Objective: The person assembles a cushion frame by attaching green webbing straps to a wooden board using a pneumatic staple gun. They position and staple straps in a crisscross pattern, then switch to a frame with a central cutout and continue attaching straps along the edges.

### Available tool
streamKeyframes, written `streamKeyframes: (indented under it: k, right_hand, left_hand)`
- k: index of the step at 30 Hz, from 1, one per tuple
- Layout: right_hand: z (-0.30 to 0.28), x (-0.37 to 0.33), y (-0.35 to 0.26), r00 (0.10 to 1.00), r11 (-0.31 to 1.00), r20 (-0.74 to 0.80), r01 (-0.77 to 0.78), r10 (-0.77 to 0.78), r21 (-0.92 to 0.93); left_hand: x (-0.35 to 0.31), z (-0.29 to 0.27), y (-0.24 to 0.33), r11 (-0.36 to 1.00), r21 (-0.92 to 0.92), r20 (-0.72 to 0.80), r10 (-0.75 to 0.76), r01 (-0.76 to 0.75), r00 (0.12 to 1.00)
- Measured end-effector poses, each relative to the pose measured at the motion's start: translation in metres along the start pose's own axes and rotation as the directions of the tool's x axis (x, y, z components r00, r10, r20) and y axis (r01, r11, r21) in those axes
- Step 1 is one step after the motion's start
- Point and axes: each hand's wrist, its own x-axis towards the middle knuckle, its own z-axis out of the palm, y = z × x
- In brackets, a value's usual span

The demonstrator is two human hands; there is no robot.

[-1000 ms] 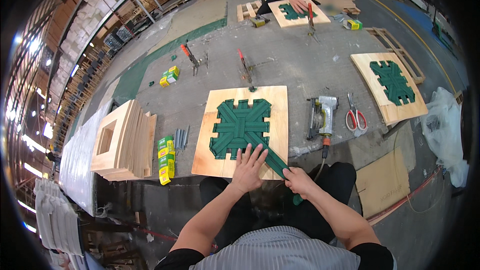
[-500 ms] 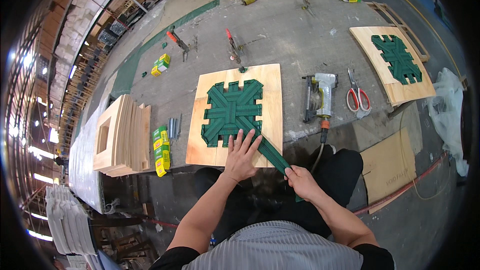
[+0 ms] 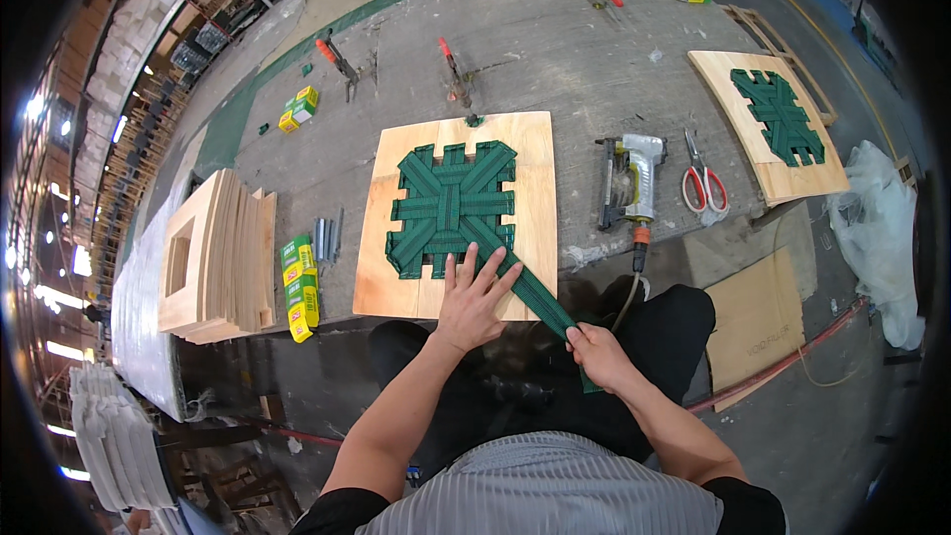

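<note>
A square wooden panel (image 3: 381, 267) lies before me, its middle covered by crossing strips of green webbing (image 3: 449, 200). My left hand (image 3: 472, 305) rests with fingers spread on the panel's near edge, fingertips touching the webbing. From there a loose webbing strap (image 3: 535, 292) runs diagonally down to the right, past the panel's edge. My right hand (image 3: 597, 355) is closed around this strap, and a short tail hangs below the fist. To the right of the panel are a pneumatic stapler (image 3: 634, 178) and red-handled scissors (image 3: 705, 183).
Stacked wooden frames (image 3: 223, 258) stand at left, beside yellow-green boxes (image 3: 300, 287) and staple strips (image 3: 327, 236). Another webbed panel (image 3: 778, 124) lies at the right edge. Red-handled clamps (image 3: 451, 64) sit farther back on the table. An air hose (image 3: 628, 302) drops from the stapler.
Both hands keep their hold on the panel and strap. The whole view has shifted slightly, with the table things appearing a little farther left and up.
</note>
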Motion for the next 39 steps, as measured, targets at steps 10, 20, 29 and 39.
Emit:
streamKeyframes:
  k: [10, 20, 29, 39]
  right_hand:
    - [0.008, 0.023, 0.014, 0.999, 0.993, -0.033, -0.017, 0.013, -0.119]
    - [0.013, 0.048, 0.028, 0.999, 1.000, 0.045, 0.023, -0.022, -0.019]
    - [0.016, 0.043, 0.013, 0.992, 0.993, 0.099, -0.091, 0.084, 0.070]
    - [0.010, 0.047, 0.020, 0.997, 0.953, -0.032, 0.057, -0.070, -0.298]
  left_hand:
    - [-0.005, 0.001, -0.005, 0.999, -0.035, 0.007, -0.018, 0.019, 1.000]
    - [-0.075, -0.012, 0.042, 0.748, -0.652, 0.048, 0.205, -0.124, 0.978]
    - [-0.022, 0.057, 0.077, 0.404, -0.800, 0.450, -0.085, 0.443, 0.889]
    - [0.005, 0.094, 0.078, 0.644, -0.758, 0.147, 0.010, 0.106, 0.989]
